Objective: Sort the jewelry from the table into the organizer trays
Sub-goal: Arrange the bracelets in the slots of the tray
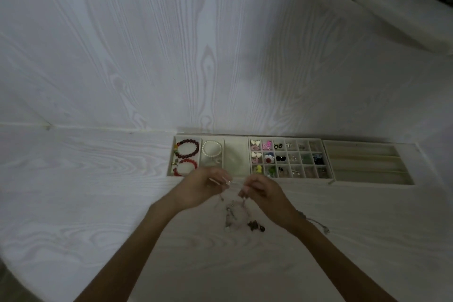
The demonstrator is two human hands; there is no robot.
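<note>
We see both hands raised just below the middle of the frame, each with fingers curled in a pinch. The left hand [203,185] and the right hand [261,190] hold between them a thin silvery chain [232,182], stretched across the small gap from one set of fingertips to the other; it is blurred, so we cannot tell how its ends hang. The right wrist wears a thin cord bracelet [311,220].

Directly beneath the hands, lower in the frame, a small tangled pile of silvery chains and dark beads [241,218] lies on the white wood-grain table [98,191], apart from the fingers.

Above the hands, along the table's far edge, we see three pale organizer trays side by side. The left three-compartment tray [236,141] holds a dark brown bead bracelet [187,149] and a red bead bracelet [185,167] in its left section and a white pearl bracelet [212,151] in its middle one. The middle tray, a grid of small cells [321,141], carries colourful small pieces in many cells. The right tray with long slots [367,144] sits toward the right of the frame.

In the upper right, a white box-shaped object with a dark top panel [392,12] appears.
</note>
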